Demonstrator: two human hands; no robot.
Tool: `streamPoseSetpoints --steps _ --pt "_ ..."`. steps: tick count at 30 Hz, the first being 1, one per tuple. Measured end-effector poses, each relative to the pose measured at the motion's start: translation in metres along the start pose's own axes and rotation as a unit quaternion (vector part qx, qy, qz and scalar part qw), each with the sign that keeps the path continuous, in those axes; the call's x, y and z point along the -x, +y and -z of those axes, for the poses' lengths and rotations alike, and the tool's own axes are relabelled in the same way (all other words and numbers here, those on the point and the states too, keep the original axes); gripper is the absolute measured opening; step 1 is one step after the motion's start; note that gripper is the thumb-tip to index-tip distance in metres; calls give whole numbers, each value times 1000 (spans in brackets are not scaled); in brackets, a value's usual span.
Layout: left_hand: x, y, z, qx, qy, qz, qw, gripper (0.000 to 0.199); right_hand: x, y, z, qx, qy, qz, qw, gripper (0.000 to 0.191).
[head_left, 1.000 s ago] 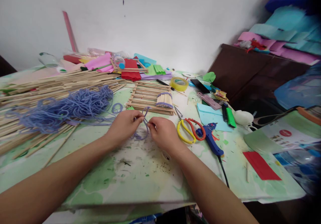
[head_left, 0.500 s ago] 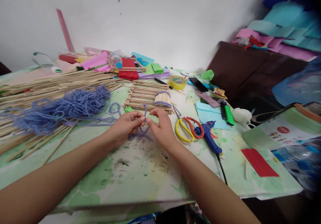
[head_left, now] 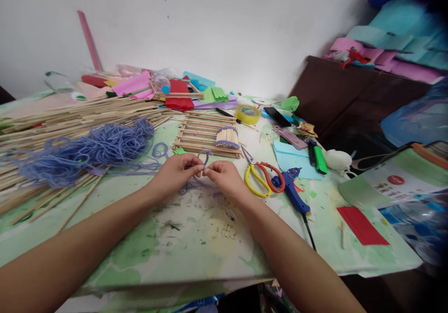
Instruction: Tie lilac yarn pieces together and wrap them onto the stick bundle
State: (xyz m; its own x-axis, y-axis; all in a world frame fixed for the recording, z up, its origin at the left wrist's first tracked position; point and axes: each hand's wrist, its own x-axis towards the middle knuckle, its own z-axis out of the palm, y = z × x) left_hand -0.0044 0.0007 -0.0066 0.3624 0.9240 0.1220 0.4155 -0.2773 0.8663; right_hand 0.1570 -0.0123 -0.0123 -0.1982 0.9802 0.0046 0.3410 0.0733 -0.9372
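Observation:
Both hands meet over the middle of the table, pinching purple yarn point(head_left: 206, 155) that loops up above the fingertips. My left hand point(head_left: 182, 170) has its thumb and index finger closed on the yarn. Close beside it, my right hand point(head_left: 224, 175) pinches the same yarn, fingertips nearly touching the left ones. More strands hang below and run left toward a tangled yarn bundle point(head_left: 105, 145). Just behind the hands lies a flat stick frame point(head_left: 199, 133), with a small bundle of short sticks point(head_left: 227, 137) edged in purple yarn on its right side.
Scissors point(head_left: 261, 177) and a blue glue gun point(head_left: 294, 191) lie right of my hands. Long wooden sticks point(head_left: 70, 112) cover the left side. Yellow tape point(head_left: 248, 114), a phone point(head_left: 277, 116) and a red paper piece point(head_left: 363, 225) are farther right.
My right hand has lowered and its fingers have curled in closer to the left fingertips. The yarn end above them now bends over into a loop rather than standing upright.

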Motion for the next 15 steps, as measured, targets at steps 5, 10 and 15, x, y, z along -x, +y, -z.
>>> streamPoseSetpoints --steps 5,10,15 --pt "-1 0 0 16 -23 5 1000 18 0 0 1 -13 -26 -9 1000 16" --pt "0 3 2 -23 -30 -16 999 19 3 -2 -2 -2 -3 -13 1000 21" --pt "7 13 2 -218 26 -66 973 24 3 -2 -3 -26 38 -18 999 13"
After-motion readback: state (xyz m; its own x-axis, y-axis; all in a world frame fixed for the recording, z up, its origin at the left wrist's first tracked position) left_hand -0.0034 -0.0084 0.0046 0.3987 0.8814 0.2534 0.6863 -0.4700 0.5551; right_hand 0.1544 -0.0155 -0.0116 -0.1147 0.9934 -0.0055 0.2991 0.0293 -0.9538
